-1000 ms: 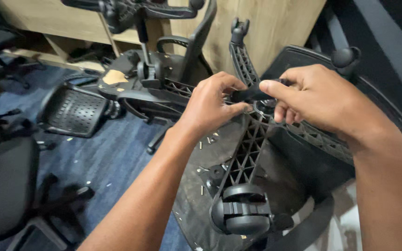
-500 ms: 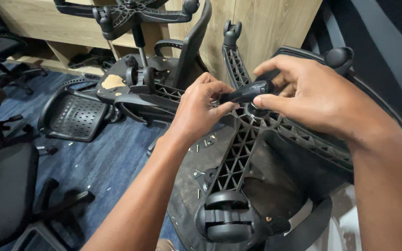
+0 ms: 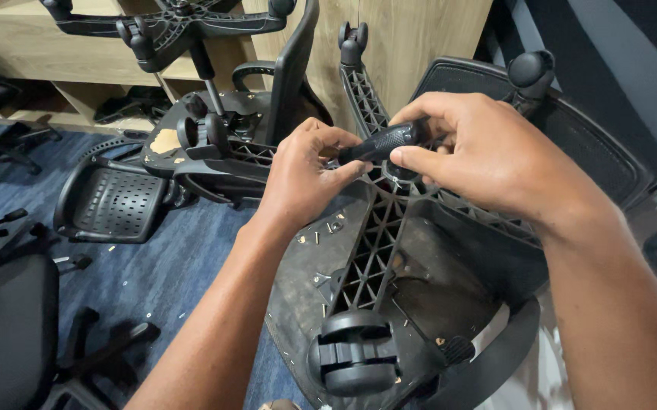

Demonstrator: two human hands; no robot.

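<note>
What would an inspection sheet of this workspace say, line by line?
Surface: blue carpet floor, small screws scattered on it.
Job's things: short black ribbed cylindrical handle held above the hub of an upturned black plastic star-shaped chair base with a black caster wheel.
Clutter: black perforated chair seat; second overturned black office chair.
Fingers: left hand pinches the handle's end; right hand grips it.
Cables: nothing seen.
Surroundings: light wooden shelving.

Left hand point(image 3: 302, 178) covers the black handle point(image 3: 381, 142) tip; the hub under the right hand point(image 3: 488, 163) is hidden. Screws point(image 3: 317, 238) too small to tell. Bottom edge cuts off the castor point(image 3: 352, 363).
</note>
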